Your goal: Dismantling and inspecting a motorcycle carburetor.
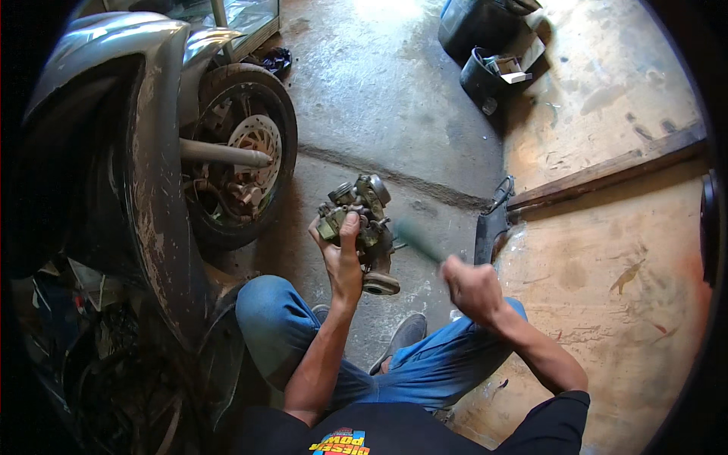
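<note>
My left hand (343,262) is closed around a grimy metal carburetor (371,201), held up over the floor between my knees. The thumb lies across its near side, and a round flanged end (381,284) hangs below on the right. To the right of it, my right hand (472,288) is closed on the end of a long green tool (422,244). This tool points up and left, its tip close to the carburetor. Motion smears it, so its exact kind does not show; whether the tip touches the metal I cannot tell.
At the left stands a worn scooter with a front wheel (250,155) and brake disc. A wooden panel wall (599,250) with a plank (607,167) runs along the right. Dark bins (485,83) with scraps stand at the far right. A black part (493,224) leans by the wall.
</note>
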Demonstrator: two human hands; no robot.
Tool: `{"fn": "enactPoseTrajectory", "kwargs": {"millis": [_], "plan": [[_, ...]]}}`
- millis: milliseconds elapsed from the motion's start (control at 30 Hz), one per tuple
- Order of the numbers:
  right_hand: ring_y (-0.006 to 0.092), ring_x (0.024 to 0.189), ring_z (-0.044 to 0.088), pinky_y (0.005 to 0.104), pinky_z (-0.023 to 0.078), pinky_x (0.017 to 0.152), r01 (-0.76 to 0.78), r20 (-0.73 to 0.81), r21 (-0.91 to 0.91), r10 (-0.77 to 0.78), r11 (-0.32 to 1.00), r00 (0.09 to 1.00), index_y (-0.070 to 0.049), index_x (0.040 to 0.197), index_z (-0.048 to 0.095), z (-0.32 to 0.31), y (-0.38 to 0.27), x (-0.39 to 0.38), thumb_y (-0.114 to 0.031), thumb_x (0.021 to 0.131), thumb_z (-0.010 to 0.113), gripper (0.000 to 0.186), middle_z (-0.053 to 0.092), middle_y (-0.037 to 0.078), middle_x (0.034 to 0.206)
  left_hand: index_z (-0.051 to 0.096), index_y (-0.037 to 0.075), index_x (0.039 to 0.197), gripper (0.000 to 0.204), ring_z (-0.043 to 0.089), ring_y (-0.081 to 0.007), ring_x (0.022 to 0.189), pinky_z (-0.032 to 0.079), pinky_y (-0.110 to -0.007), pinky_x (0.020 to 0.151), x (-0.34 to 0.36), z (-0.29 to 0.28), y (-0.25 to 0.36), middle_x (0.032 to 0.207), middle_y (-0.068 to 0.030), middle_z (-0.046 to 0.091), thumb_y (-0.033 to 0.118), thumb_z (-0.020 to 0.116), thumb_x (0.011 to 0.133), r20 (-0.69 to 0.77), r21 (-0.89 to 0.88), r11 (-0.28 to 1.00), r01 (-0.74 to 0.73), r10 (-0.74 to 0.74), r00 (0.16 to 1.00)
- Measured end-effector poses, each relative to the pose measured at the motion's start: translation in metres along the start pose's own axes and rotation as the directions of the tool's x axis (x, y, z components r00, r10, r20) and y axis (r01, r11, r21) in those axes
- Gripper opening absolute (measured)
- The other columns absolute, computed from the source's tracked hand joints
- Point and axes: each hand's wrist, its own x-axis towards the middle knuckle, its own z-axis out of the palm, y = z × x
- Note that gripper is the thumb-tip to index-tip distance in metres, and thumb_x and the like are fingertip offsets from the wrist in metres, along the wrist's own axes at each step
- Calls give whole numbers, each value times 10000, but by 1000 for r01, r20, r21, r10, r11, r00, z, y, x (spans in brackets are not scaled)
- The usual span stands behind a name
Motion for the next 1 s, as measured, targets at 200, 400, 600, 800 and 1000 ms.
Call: {"fn": "enactPoseTrajectory", "kwargs": {"millis": [200, 400, 600, 800, 1000], "plan": [[309, 502, 587, 415, 443, 450, 177, 9, 168, -181, 970, 983, -81, 779, 530, -19, -32, -10, -261, 1027, 610, 317, 496, 111, 599, 572, 14, 1112, 589, 625, -175, 749, 529, -320, 678, 9, -6, -25, 925, -114, 651, 582, 590, 960, -100, -11, 1000, -10, 9, 995], [283, 462, 555, 399, 439, 427, 174, -73, 268, -160, 948, 984, -78, 735, 539, -31, -55, -11, -281, 970, 693, 346, 476, 105, 583, 683, 5, 980, 691, 668, -186, 568, 550, -319, 502, 7, -9, -26, 783, -121, 710, 671, 499, 977, -46, -3, 996, 86, -86, 995], [345, 499, 597, 433, 440, 428, -313, 24, 126, 312, 941, 950, -93, 853, 600, 16, -15, -4, -313, 1012, 639, 274, 562, 134, 612, 625, 14, 1081, 578, 642, -177, 702, 535, -322, 641, 1, -8, -18, 884, -102, 664, 578, 546, 987, -14, -41, 999, 31, -31, 999], [285, 431, 495, 408, 388, 409, 185, -45, 302, -180, 935, 983, -79, 719, 495, -32, -70, -7, -367, 1027, 604, 435, 431, 85, 569, 514, 47, 1212, 447, 588, -136, 977, 514, -316, 887, -8, -9, -15, 1096, -70, 577, 419, 636, 996, 51, -86, 991, 99, -95, 994], [290, 445, 543, 401, 408, 406, 172, 48, 600, -249, 781, 967, -89, 725, 556, -3, -20, -19, -366, 1019, 613, 408, 500, 111, 571, 461, 51, 1268, 498, 600, -142, 965, 554, -319, 821, -5, -3, 16, 1104, -81, 560, 430, 634, 993, 234, -125, 949, 290, -256, 938]]}}
